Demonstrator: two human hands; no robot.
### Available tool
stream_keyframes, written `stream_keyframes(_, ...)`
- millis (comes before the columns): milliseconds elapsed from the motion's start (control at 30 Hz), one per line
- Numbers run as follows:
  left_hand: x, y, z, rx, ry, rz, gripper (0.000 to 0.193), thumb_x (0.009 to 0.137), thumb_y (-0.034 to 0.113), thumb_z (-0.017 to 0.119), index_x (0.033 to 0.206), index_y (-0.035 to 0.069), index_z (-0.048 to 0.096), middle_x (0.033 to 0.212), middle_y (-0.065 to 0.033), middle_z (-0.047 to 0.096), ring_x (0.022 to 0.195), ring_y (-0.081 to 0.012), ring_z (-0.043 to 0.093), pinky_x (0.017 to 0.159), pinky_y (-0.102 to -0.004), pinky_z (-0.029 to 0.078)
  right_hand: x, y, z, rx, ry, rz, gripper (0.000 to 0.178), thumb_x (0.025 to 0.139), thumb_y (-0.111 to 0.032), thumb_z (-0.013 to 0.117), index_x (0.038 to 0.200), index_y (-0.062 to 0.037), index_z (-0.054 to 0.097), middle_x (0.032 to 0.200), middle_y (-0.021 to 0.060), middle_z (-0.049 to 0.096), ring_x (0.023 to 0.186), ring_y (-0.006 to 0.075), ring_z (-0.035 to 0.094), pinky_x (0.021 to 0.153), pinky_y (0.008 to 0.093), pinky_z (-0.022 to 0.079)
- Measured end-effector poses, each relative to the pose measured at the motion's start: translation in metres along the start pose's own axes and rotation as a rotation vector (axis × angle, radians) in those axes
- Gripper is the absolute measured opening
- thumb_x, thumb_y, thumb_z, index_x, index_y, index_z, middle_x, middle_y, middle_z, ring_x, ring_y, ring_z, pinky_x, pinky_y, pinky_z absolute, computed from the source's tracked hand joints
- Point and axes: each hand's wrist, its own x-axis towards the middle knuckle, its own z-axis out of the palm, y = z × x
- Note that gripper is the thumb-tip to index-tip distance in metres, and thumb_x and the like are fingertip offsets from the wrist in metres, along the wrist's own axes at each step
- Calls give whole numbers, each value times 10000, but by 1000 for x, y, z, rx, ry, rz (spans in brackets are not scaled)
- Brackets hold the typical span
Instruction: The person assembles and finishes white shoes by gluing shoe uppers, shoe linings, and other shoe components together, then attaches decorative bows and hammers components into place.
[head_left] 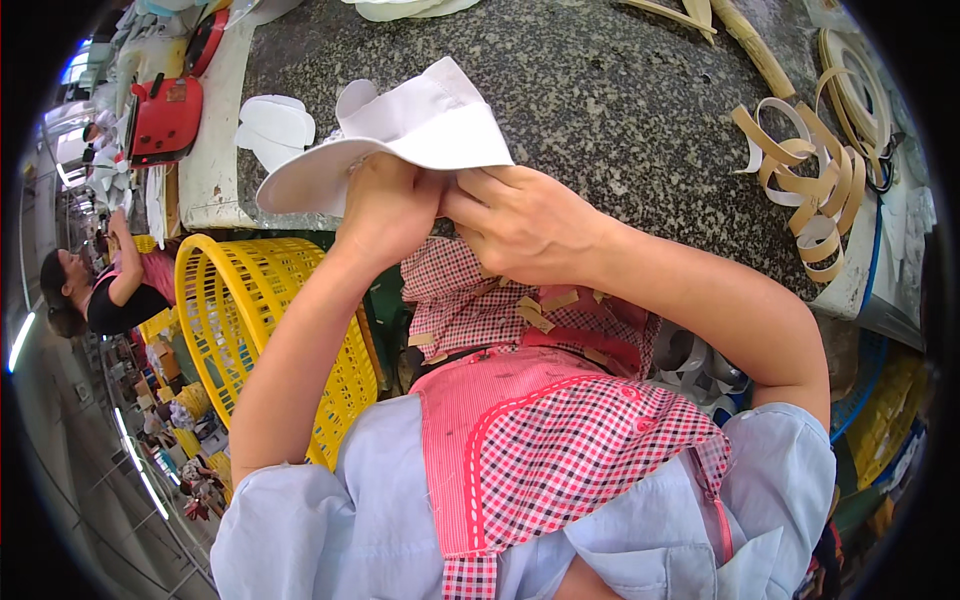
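Note:
A white shoe upper [430, 120], its edge curved and a rounded tab standing up at its left, is held above the near edge of a speckled stone worktop [600, 110]. My left hand [390, 210] is closed on its lower edge, the fingertips hidden beneath the white material. Right beside it, my right hand [510, 220] pinches the same edge, thumb and fingers bent together. The two hands touch. Another white cut piece [275, 130] lies on the worktop to the left.
Curled tan strips [810, 180] and a tape roll [860, 90] lie at the right, near a wooden stick [755, 45]. A yellow basket [215, 300] stands at my left. Beyond are a red box-shaped object [165, 120] and another person [110, 280]. Tan scraps cling to my checked apron [580, 440].

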Motion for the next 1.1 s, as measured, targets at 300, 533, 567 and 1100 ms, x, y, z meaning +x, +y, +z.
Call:
stream_keyframes(300, 2, 9, -13, 16, 22, 10, 171, 747, 119, 527, 737, -26, 617, 742, -216, 604, 695, -358, 592, 653, -423, 455, -5, 1, 5, -77, 48, 30, 188, 594, -182, 526, 595, -17, 618, 716, 65, 516, 751, 214, 517, 702, 302, 436)
stream_keyframes(533, 0, 10, -12, 101, 30, 29, 139, 717, 129, 553, 714, 17, 635, 731, -172, 619, 696, -332, 604, 669, -403, 473, -3, 1, 6, -26, 93, 29, 184, 595, -178, 525, 591, -16, 613, 722, 71, 515, 749, 216, 515, 699, 302, 435)
stream_keyframes(567, 1, 14, -13, 179, -3, 1, 142, 710, 144, 562, 704, 23, 636, 722, -168, 619, 701, -328, 607, 672, -403, 474, -3, 1, 6, -18, 84, 36, 180, 593, -178, 525, 587, -22, 614, 724, 70, 516, 747, 215, 513, 698, 302, 433)
stream_keyframes(1100, 12, 14, -8, -338, -109, -293, 257, 753, 207, 526, 863, -5, 620, 780, -159, 634, 691, -255, 609, 642, -361, 459, -1, 2, 2, -3, 0, -20, 169, 591, -193, 533, 565, -52, 622, 732, 58, 525, 752, 208, 514, 716, 295, 418)
